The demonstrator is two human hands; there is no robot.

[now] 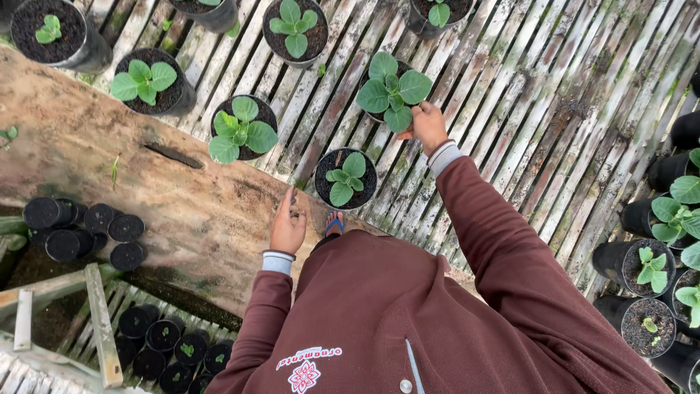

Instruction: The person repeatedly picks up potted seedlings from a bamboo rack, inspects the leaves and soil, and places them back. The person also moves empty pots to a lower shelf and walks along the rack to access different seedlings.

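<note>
The right hand (pixel 426 125) gripped the rim of 1 black seedling pot (pixel 390 91) on the bamboo slat floor (pixel 554 109) — the left hand (pixel 289 225) hung open, empty, beside a second potted seedling (pixel 345 177).

We stood over a slatted bamboo platform (pixel 554 95), its strips weathered and flecked with green. A broad brown earthen slab (pixel 95 146) lay along its left edge, and a dark sliver (pixel 173 155) rested on it. Black pots with leafy seedlings stood on the slats: one (pixel 243 128) near the slab's edge, another (pixel 149 82) just beyond, a small-leaved one (pixel 53 33) in the far corner, and one (pixel 295 29) further along the top. More potted seedlings (pixel 660 266) crowded the right edge. Below the slab, small dark pots (pixel 80 230) clustered together, more (pixel 175 350) sat lower down, beside a pale wooden frame (pixel 98 321).
</note>
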